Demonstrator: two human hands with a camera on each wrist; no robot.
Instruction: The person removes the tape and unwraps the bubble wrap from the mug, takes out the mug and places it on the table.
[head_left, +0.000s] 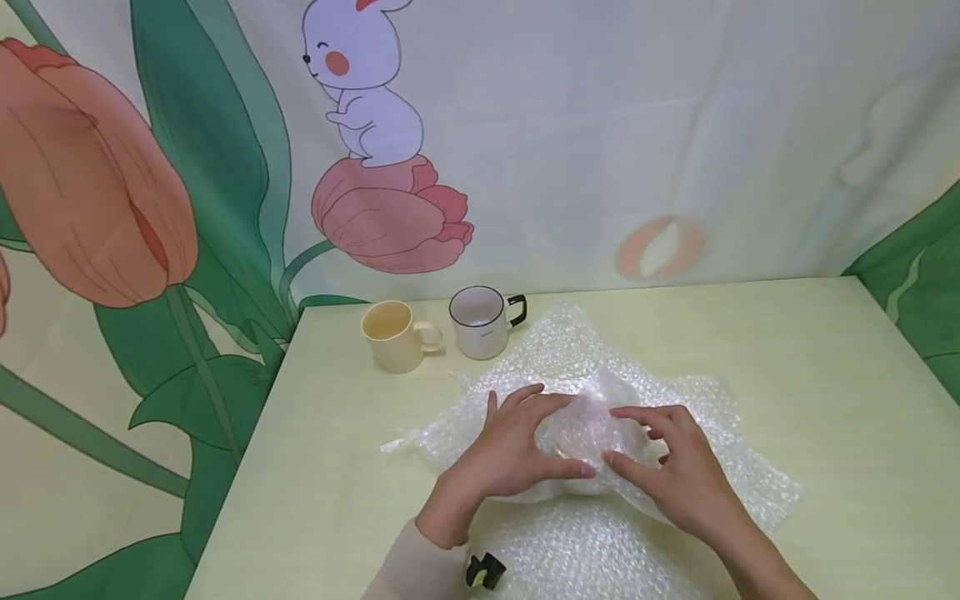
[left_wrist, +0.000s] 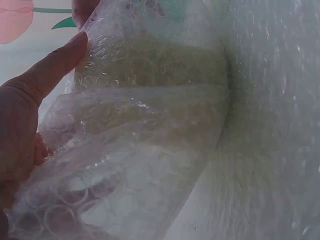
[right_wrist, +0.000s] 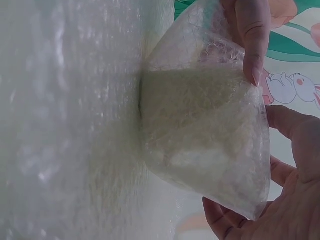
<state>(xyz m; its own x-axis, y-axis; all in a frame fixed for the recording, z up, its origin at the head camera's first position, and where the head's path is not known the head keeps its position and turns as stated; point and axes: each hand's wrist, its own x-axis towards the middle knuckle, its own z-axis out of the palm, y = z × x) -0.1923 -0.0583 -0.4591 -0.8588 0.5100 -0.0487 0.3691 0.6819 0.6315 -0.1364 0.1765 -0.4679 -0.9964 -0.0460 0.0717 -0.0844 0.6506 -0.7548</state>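
A bundle of clear bubble wrap point(head_left: 588, 425) stands on the table between my two hands, with something pale inside it. Through the layers in the right wrist view, the wrapped pale thing point(right_wrist: 195, 100) is too blurred to name. My left hand point(head_left: 517, 442) holds the bundle's left side, thumb in front and fingers behind. On the other side, my right hand point(head_left: 678, 471) holds the wrap's edge between thumb and fingers. In the left wrist view, the left thumb point(left_wrist: 65, 57) touches the film.
A yellow mug point(head_left: 395, 337) and a white mug with a black rim and handle point(head_left: 480, 325) stand at the back left. A bubble wrap sheet point(head_left: 570, 550) spreads under and around the bundle on the pale table point(head_left: 322, 483). A printed cloth point(head_left: 562, 167) hangs behind.
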